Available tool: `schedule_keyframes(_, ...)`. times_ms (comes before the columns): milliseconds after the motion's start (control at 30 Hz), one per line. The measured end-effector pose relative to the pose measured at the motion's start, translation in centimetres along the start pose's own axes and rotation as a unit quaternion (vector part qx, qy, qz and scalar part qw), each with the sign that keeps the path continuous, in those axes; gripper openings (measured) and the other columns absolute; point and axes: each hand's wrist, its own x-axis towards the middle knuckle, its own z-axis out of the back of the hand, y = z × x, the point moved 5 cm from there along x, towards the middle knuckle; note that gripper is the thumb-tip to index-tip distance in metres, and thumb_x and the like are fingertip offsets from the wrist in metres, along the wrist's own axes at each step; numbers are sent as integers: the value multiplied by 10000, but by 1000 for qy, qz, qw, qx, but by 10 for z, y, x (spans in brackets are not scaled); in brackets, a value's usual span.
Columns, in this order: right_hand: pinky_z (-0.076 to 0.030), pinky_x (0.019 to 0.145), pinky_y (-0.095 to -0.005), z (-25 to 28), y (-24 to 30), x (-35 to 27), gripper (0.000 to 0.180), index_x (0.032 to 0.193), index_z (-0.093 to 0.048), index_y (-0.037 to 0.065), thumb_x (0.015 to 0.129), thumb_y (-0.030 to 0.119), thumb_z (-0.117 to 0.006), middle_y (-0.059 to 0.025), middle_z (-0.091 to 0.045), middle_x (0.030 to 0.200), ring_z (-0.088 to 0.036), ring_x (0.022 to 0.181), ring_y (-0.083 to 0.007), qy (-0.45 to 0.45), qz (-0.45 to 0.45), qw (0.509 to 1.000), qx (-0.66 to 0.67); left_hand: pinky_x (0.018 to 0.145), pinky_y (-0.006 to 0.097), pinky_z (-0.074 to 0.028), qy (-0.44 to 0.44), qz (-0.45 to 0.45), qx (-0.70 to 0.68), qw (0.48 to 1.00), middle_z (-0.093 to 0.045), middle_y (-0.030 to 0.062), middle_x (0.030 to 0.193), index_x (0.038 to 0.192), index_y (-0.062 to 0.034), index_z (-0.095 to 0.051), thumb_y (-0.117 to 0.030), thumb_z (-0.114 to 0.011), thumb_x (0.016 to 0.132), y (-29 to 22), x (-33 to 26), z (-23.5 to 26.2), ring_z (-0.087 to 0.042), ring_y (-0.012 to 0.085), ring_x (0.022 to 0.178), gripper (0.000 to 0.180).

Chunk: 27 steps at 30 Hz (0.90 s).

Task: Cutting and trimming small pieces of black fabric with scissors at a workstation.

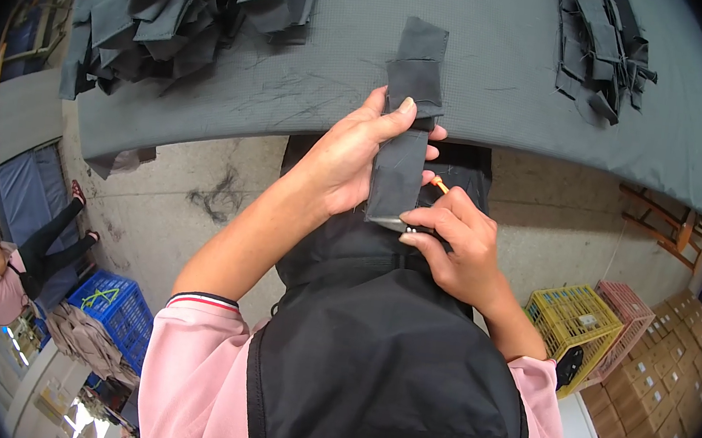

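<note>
My left hand [368, 140] is closed around a strip of dark grey fabric pieces [399, 168], with the thumb pressed on top and the fingers coming round from beneath. The strip's upper end lies over the table's near edge, and its lower end hangs in front of my black apron [380, 350]. At that lower end, my right hand [456, 239] grips a small metal-tipped hand tool [387, 220] with an orange end. Its metal tip meets the fabric's bottom edge; my fingers hide most of the tool, so its exact kind does not show.
A grey cloth-covered table [367, 67] spans the front, scattered with loose threads. Dark fabric pieces [159, 11] are heaped at the left, with a smaller bundle [599, 53] at the right. Yellow crate [576, 320], blue crate [114, 314] and cartons [659, 380] stand around. Another person [16, 269] is far left.
</note>
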Motion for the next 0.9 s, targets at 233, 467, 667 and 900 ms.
schedule_keyframes(233, -422, 616, -286, 11, -9, 18, 401, 1019, -592, 48, 642, -5, -718, -54, -466, 804, -471, 657, -176, 6, -169, 979, 114, 764, 399, -550, 73, -49, 26, 996, -586, 128, 1123, 1319, -73, -249, -295, -534, 949, -7, 2, -4, -603, 209, 925, 517)
schedule_keyframes(467, -397, 493, -284, -10, 11, 5, 193, 752, -570, 34, 587, -40, -638, -39, -440, 660, -473, 543, -170, -53, 95, 994, 25, 654, 346, -565, -57, -107, 11, 993, -600, 132, 1112, 1246, -59, -290, -344, -543, 938, -14, 6, 9, -612, 178, 824, 490)
schedule_keyframes(667, -441, 495, -296, -23, 9, 2, 231, 810, -589, 59, 598, 14, -671, -43, -488, 684, -518, 552, -191, -33, 141, 988, -61, 554, 305, -552, -66, -227, 103, 966, -622, 148, 1032, 1203, -51, -366, -334, -561, 930, -26, -2, -8, -622, 167, 694, 439)
schedule_keyframes(900, -451, 534, -296, 20, 0, 0, 400, 1016, -616, 78, 642, 41, -754, -63, -548, 842, -559, 641, -210, -146, -27, 988, -42, 551, 301, -551, -77, -246, 114, 960, -611, 159, 1039, 1232, -53, -368, -321, -553, 938, -25, -12, -12, -626, 173, 680, 438)
